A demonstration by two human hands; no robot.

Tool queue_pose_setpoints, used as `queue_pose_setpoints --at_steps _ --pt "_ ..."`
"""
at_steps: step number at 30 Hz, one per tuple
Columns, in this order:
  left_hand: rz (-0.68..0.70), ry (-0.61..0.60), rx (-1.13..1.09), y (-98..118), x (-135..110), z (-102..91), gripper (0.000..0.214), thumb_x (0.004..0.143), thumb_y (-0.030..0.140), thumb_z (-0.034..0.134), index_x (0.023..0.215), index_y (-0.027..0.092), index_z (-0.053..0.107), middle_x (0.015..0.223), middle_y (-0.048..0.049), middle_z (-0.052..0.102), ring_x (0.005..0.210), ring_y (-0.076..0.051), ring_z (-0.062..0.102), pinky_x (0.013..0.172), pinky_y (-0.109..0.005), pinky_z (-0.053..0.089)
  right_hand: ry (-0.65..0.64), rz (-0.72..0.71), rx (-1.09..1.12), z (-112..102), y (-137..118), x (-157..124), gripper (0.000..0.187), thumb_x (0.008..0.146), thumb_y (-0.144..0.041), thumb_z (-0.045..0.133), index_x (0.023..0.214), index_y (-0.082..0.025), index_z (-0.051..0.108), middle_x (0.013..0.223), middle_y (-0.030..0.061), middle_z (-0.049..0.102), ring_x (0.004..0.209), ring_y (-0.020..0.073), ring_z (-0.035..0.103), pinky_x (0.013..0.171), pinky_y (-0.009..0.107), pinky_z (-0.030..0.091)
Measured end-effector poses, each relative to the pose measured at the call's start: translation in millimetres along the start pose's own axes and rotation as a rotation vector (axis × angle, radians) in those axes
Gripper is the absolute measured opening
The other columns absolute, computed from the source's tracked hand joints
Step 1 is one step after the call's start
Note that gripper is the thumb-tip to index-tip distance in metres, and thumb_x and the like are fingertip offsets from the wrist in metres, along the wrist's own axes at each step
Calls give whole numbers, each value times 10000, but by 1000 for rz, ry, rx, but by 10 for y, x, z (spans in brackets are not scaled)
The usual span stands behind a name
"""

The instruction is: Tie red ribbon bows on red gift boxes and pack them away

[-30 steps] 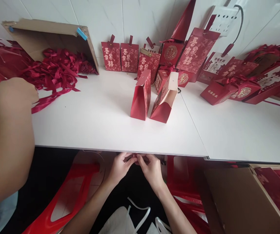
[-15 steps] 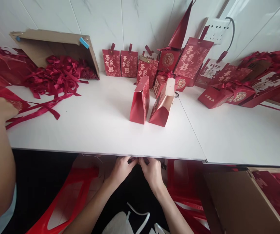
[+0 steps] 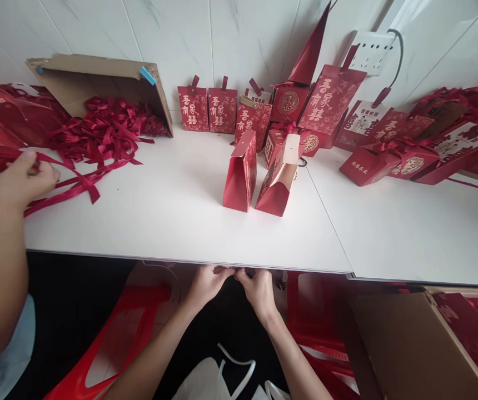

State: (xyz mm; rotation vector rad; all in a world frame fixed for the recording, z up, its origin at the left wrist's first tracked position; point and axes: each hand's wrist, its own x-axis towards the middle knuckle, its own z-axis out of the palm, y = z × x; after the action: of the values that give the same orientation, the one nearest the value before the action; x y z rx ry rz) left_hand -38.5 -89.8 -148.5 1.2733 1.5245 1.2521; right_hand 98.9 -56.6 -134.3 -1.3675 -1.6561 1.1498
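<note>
My left hand (image 3: 208, 283) and my right hand (image 3: 258, 286) are close together at the front edge of the white table (image 3: 147, 222), just below its top. Both are closed with fingers curled and thumbs pointing inward; the table edge hides most of the fingertips, so what they hold cannot be made out. Straight ahead of them on the table stand two red paper gift boxes: a closed-looking one (image 3: 239, 178) on the left, and another (image 3: 273, 194) to its right with its pale inner side showing at the top.
A co-worker's hand (image 3: 22, 180) is at the left among red ribbons (image 3: 93, 128) spilling from a cardboard box (image 3: 97, 61). More red gift boxes (image 3: 222, 111) line the wall near a power strip (image 3: 370, 53). A cardboard carton (image 3: 406, 333) stands lower right; a red stool (image 3: 126, 322) lower left.
My hands stay at the table edge, my thumbs drawn slightly closer to it. The co-worker's hand has come into view at the ribbons on the left. The view has shifted slightly.
</note>
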Motion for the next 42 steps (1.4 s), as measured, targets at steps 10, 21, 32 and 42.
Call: queue_pose_setpoints --at_steps 10,21,32,42 --pt "-82 23 -176 40 1 -12 322 750 450 659 885 157 659 907 -84 724 929 -254 672 836 -370 550 -144 307 561 92 -76 -60 357 718 -452 640 802 -105 642 842 117 720 779 249 708 735 378 603" --pt "-8 -73 -40 87 -104 -82 154 789 317 604 774 172 652 824 -48 736 774 -185 707 733 -273 583 -135 125 398 4 29 -135 378 774 -549 562 801 -175 603 848 100 709 745 244 709 624 348 620" --pt "115 -24 370 171 -78 -103 174 810 201 452 704 221 588 682 -1 701 639 -158 667 632 -238 519 -152 -64 316 49 131 -179 241 891 -394 431 796 -214 561 806 50 656 767 180 698 695 314 618" --pt "94 39 401 120 -151 27 158 836 162 343 758 217 470 705 -31 641 648 -166 634 611 -255 495 -183 -87 350 40 189 -202 271 904 -438 416 774 -220 511 813 52 613 744 164 680 718 318 609"
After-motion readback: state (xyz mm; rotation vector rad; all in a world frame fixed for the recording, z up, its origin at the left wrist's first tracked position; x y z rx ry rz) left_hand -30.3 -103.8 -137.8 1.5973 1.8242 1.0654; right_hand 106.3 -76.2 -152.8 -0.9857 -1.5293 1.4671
